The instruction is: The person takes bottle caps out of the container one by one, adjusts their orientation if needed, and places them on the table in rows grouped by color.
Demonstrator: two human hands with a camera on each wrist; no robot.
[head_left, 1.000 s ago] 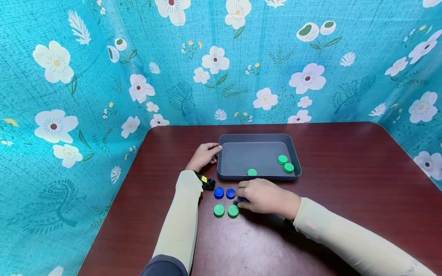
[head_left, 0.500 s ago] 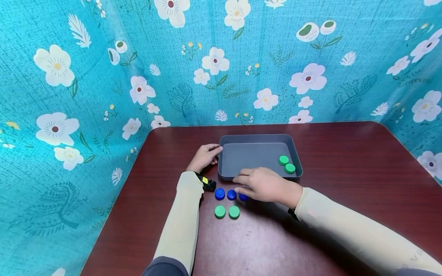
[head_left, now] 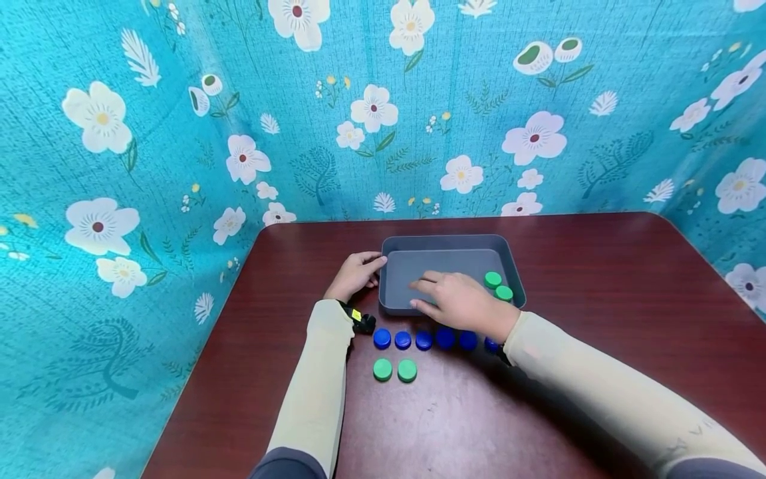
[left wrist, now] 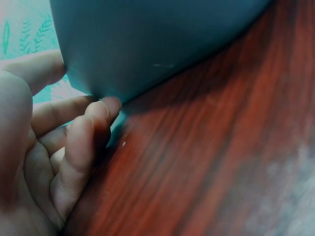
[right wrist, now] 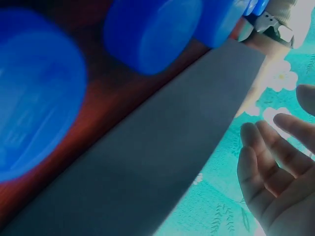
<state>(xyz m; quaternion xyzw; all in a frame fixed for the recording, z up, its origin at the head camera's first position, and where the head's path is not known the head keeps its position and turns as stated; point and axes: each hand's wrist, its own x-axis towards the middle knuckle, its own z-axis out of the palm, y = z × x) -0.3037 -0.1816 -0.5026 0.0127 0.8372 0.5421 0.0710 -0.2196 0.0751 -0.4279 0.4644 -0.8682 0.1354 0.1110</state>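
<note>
My left hand holds the left end of the grey rectangular tray. In the left wrist view its fingers are bent at the bottom of the tray's outer wall. My right hand hovers over the tray's near side, fingers spread and loosely bent. The right wrist view shows its fingers beyond the tray wall, with nothing between them. Green bottle caps lie inside the tray at the right, one behind another. The tray floor beneath my right hand is hidden.
Several blue bottle caps stand in a row before the tray, from the left one to the right one, near my right wrist. Two green caps, a left one and a right one, lie closer on the brown table.
My right hand has moved up and away from the blue row to over the tray, uncovering more blue caps. A green cap seen earlier at the tray's near wall is now hidden. The left hand stays put.
</note>
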